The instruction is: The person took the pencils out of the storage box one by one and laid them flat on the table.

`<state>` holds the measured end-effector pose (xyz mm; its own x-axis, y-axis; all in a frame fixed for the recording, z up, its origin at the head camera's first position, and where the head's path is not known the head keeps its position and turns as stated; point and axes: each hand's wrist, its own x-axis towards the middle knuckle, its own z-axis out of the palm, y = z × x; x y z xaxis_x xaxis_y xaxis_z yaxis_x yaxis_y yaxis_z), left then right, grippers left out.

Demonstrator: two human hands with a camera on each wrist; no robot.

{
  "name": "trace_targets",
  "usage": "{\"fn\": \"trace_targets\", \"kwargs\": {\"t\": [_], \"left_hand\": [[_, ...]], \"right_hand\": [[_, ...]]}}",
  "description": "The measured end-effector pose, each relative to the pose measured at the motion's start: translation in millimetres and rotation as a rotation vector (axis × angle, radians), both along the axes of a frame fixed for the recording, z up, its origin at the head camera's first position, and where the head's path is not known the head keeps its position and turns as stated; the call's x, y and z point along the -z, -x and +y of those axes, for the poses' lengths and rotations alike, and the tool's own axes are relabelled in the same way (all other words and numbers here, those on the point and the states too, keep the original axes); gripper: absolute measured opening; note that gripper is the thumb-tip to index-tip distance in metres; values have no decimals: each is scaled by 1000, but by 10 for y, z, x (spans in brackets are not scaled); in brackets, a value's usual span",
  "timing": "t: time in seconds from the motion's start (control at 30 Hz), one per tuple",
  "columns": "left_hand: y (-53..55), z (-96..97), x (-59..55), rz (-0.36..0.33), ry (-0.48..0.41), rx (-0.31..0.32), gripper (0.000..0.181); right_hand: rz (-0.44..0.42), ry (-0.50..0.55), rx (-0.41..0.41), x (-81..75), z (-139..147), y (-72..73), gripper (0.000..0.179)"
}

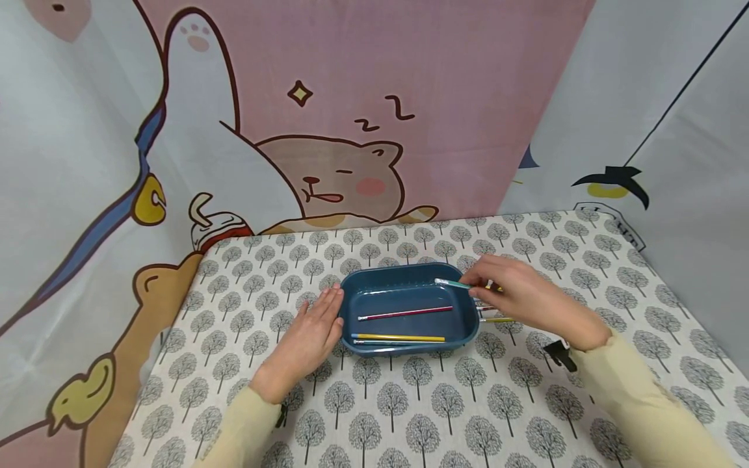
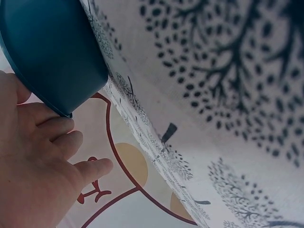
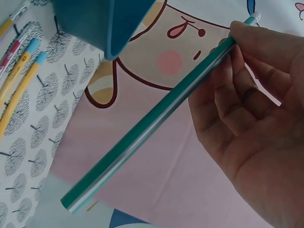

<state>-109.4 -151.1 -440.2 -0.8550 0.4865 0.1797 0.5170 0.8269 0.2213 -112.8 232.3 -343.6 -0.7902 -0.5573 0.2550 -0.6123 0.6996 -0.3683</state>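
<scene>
At the left, a white cloth hanging printed with cartoon animals meets the worktop, which is covered in white fabric patterned with dark grey trees. The person's left hand, below a pale yellow sleeve, has its fingers extended and touches the outer left end of a dark blue-teal oblong tray with rounded corners.

Inside the tray, a slim red pencil lies across the middle of the floor, slightly slanted. Nearer the person, a yellow pencil runs lengthwise along the near wall, with a thin dark green pencil just beside it.

Above the tray's right end is a green-and-silver striped pencil with a white eraser, its eraser end pointing left over the tray. The right hand pinches it between thumb and fingers near that end, clear of the tray's floor.

Just right of the tray, partly hidden by the right hand in the head view, several loose yellow and red pencils lie on the worktop; the right wrist view shows blue ends on two yellow ones.
</scene>
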Motion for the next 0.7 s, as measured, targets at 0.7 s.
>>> {"fn": "trace_targets", "kwargs": {"t": [0.7], "left_hand": [[7,3,-3,8,-5,9,54]], "right_hand": [[42,3,31,183,346,-150,26]]}}
